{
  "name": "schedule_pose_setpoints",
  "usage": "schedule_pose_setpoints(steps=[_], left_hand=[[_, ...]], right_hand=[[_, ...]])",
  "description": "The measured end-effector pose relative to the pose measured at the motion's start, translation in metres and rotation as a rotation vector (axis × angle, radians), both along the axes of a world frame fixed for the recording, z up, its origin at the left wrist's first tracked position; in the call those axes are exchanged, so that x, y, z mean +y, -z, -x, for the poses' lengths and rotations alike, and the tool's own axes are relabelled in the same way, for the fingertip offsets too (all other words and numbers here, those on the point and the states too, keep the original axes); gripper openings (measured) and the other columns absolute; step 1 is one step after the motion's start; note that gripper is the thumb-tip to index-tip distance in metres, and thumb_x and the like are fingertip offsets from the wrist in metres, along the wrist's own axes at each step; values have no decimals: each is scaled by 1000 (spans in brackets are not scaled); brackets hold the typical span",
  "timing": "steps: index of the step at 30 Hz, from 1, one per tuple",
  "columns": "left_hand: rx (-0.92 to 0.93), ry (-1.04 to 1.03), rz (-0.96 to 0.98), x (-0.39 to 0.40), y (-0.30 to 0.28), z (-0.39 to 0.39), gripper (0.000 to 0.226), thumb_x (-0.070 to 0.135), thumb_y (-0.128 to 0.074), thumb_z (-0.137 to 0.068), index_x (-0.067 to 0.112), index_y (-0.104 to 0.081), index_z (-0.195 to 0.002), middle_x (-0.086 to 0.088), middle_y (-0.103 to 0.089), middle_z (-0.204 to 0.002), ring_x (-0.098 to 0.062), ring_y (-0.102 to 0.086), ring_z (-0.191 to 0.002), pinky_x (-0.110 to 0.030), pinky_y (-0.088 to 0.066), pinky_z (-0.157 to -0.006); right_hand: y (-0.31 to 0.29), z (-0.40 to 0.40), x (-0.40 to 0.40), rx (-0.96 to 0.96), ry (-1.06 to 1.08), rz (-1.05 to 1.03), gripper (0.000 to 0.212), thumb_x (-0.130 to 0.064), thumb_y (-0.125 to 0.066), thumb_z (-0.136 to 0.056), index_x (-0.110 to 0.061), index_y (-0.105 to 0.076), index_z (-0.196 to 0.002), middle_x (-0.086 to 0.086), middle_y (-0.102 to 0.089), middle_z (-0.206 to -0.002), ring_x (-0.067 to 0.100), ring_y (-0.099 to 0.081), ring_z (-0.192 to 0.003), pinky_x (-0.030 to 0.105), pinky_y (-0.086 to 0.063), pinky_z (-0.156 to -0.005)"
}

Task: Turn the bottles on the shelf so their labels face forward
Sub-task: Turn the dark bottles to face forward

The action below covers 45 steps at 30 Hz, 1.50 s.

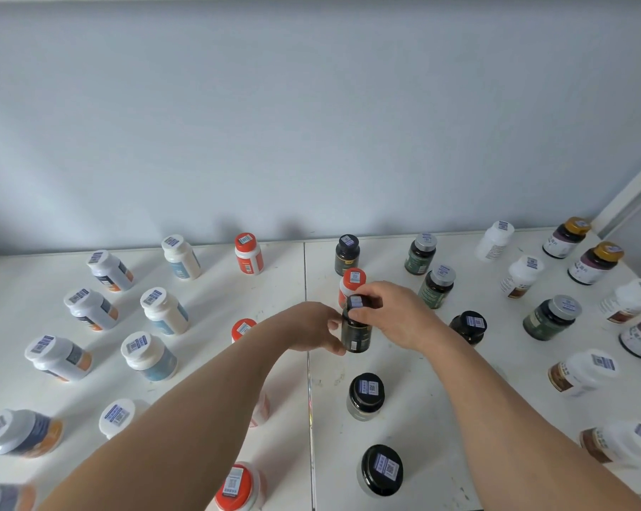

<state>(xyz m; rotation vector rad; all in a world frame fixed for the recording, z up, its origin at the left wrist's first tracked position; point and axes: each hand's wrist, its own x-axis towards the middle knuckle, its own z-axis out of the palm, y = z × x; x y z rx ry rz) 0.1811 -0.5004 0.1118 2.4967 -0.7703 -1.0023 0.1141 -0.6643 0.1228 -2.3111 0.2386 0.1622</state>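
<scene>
A dark bottle with a black cap (356, 333) stands near the middle of the white shelf (208, 296). My left hand (313, 328) grips its body from the left. My right hand (394, 315) pinches its cap from the right and above. Directly behind it stands a red-capped bottle (352, 284), partly hidden by my fingers. Many other bottles stand in columns across the shelf, each with a blue-and-white sticker on its cap.
White-capped bottles (164, 311) fill the left side and red-capped ones (248, 254) the middle. Black-capped bottles (367, 396) stand in front of the held one. Green, white and gold-capped bottles (593, 261) crowd the right. A pale wall (311, 123) backs the shelf.
</scene>
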Motion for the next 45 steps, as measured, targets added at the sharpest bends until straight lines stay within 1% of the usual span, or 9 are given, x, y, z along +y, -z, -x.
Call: schedule_pose_setpoints(steps=[6, 12, 15, 20, 26, 31, 34, 38, 45], left_hand=[[-165, 17, -69, 3, 8, 1, 66, 33, -68, -88, 16, -41, -145, -2, -52, -143, -23, -47, -131, -34, -35, -108], [-233, -81, -47, 5, 15, -9, 63, 36, -64, -90, 16, -40, -146, -3, -51, -143, -24, -46, -132, -35, -38, -106], [-244, -132, -24, 3, 14, -17, 63, 38, -62, -92, 16, -39, -146, -3, -50, -144, -24, -46, -132, -35, -38, -105], [-224, -211, 37, -5, 12, -30, 64, 40, -60, -93, 17, -37, -148, -3, -48, -146, -24, -48, -130, -34, -39, -105], [-123, -199, 75, -15, 20, -39, 64, 41, -62, -91, 19, -40, -146, -1, -49, -145, -22, -48, -129, -32, -39, -103], [-22, -180, 164, -18, 20, -44, 39, 35, -67, -88, 25, -62, -126, 1, -65, -125, -19, -57, -116, -28, -40, -93], [108, -202, 211, -17, 14, -49, 36, 32, -70, -86, 27, -65, -122, 3, -68, -120, -16, -58, -111, -30, -42, -97], [236, -258, 288, -14, 10, -55, 33, 34, -74, -81, 30, -70, -114, 7, -69, -115, -13, -58, -115, -35, -42, -101], [318, -251, 314, -13, 5, -57, 35, 33, -73, -84, 31, -68, -118, 5, -68, -119, -15, -57, -116, -30, -37, -97]], right_hand=[[17, 12, 2, 53, -21, -33, 49, -26, -73, -82, -29, -57, -129, -11, -57, -119, 8, -57, -106, 21, -40, -88], [14, 7, -3, 15, 15, -107, 52, -39, -75, -78, -31, -55, -126, -16, -57, -122, 1, -53, -114, 25, -40, -97], [6, -14, -11, -87, 102, -60, 53, -42, -72, -81, -27, -54, -129, -9, -54, -130, 6, -51, -119, 29, -40, -100], [1, -47, -17, 45, -52, 48, 69, -33, -72, -85, -27, -39, -145, -5, -42, -145, 13, -44, -129, 21, -32, -94], [7, -61, -18, 71, -70, 24, 52, -35, -70, -86, -28, -51, -133, -2, -62, -117, 13, -56, -98, 22, -39, -81], [2, -66, -23, 17, -32, 37, 37, -40, -72, -83, -28, -60, -117, -6, -66, -102, 13, -60, -90, 20, -42, -70], [-3, -71, -24, -4, -1, 19, 30, -42, -72, -81, -23, -65, -103, -3, -67, -95, 18, -63, -88, 31, -48, -75], [-15, -74, -25, -30, 29, 31, 29, -45, -70, -81, -19, -68, -93, 0, -67, -91, 18, -63, -85, 33, -49, -73], [-16, -75, -28, -10, 71, 50, 38, -51, -68, -79, -14, -68, -77, 7, -68, -79, 21, -61, -71, 31, -44, -62]])
